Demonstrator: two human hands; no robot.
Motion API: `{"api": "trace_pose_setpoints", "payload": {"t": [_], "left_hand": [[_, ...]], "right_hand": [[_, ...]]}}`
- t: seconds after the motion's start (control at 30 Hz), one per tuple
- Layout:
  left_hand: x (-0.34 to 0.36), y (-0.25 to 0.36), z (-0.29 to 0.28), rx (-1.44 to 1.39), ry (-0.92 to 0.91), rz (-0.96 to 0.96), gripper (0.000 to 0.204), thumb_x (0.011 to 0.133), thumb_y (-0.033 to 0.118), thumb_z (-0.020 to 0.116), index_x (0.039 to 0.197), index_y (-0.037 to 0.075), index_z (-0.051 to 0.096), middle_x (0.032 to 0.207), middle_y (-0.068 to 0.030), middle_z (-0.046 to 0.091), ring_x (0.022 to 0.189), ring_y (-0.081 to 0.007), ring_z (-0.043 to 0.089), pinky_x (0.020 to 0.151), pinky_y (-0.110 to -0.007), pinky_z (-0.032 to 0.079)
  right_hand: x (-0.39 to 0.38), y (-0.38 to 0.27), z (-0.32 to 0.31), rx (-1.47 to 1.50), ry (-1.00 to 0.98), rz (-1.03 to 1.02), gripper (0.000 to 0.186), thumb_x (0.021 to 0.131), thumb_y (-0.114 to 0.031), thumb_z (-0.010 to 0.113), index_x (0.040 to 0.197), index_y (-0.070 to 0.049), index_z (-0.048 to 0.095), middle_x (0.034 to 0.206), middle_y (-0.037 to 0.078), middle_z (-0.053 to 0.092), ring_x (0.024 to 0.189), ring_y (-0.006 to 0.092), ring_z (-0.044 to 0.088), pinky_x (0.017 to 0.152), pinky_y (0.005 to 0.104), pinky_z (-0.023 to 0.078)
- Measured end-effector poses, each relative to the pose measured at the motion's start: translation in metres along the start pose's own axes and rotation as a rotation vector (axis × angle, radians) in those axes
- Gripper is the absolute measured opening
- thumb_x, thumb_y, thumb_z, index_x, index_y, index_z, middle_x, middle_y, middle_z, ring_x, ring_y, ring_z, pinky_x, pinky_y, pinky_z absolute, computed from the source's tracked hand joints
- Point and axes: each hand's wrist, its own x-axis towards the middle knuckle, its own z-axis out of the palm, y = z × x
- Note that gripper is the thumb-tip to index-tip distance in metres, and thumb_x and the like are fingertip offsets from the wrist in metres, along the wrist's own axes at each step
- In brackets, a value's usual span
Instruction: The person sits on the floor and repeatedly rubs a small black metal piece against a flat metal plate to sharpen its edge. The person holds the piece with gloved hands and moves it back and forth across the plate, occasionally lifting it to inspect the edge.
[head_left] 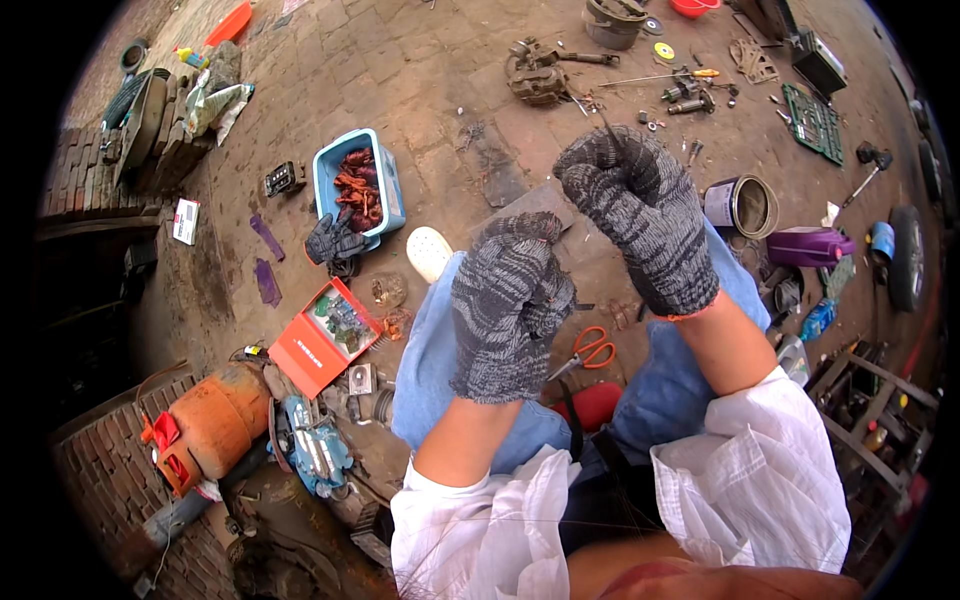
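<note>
Both my hands wear grey-and-black knitted gloves and are raised above my knees. My left hand [508,305] is closed, its fingers curled inward; a small dark end pokes out beside it, too little to name. Higher up and to the right, my right hand [645,215] is closed in a pinch. A thin dark strand rises from its fingertips, its kind unclear. Below, between my legs, lie scissors with orange handles [592,350]. A flat grey plate [540,203] lies on the ground behind my hands.
Left of my foot stands a light blue basin [392,200] of reddish-brown wire coils, with a spare glove [333,240] at its edge. Nearby are an open red box [305,352] and an orange gas cylinder [222,420]. To the right are a metal can [718,205] and a purple jug [800,246].
</note>
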Motion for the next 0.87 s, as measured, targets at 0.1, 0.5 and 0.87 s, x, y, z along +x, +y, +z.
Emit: {"api": "trace_pose_setpoints", "payload": {"t": [0.1, 0.5, 0.87], "left_hand": [[0.001, 0.002, -0.004, -0.096, 0.032, -0.001, 0.022, 0.074, 0.008, 0.055, 0.094, 0.001, 0.052, 0.066, -0.0025, 0.045, 0.055, -0.0107, 0.042, 0.048, -0.023, 0.036], [-0.002, 0.008, -0.016, -0.517, -0.095, -0.073, 0.022, 0.074, -0.004, 0.050, 0.096, 0.001, 0.050, 0.085, -0.0081, 0.055, 0.079, -0.0168, 0.055, 0.068, -0.026, 0.048], [-0.005, 0.002, -0.012, -0.107, 0.014, 0.052, 0.023, 0.078, 0.021, 0.053, 0.098, 0.010, 0.053, 0.085, -0.0062, 0.059, 0.067, -0.0136, 0.055, 0.049, -0.022, 0.040]], "right_hand": [[-0.001, 0.006, 0.002, -0.349, 0.064, -0.207, 0.026, 0.075, -0.018, 0.061, 0.093, -0.002, 0.055, 0.081, 0.003, 0.057, 0.064, 0.0071, 0.046, 0.061, 0.0208, 0.039], [-0.015, 0.007, 0.013, -0.457, -0.193, -0.183, 0.017, 0.071, -0.012, 0.064, 0.080, 0.000, 0.056, 0.066, 0.005, 0.055, 0.058, 0.0100, 0.052, 0.054, 0.0233, 0.043], [-0.017, 0.006, 0.015, -0.470, -0.183, -0.146, 0.023, 0.070, -0.022, 0.064, 0.083, -0.004, 0.058, 0.074, 0.010, 0.058, 0.065, 0.0235, 0.057, 0.056, 0.0296, 0.045]]}}
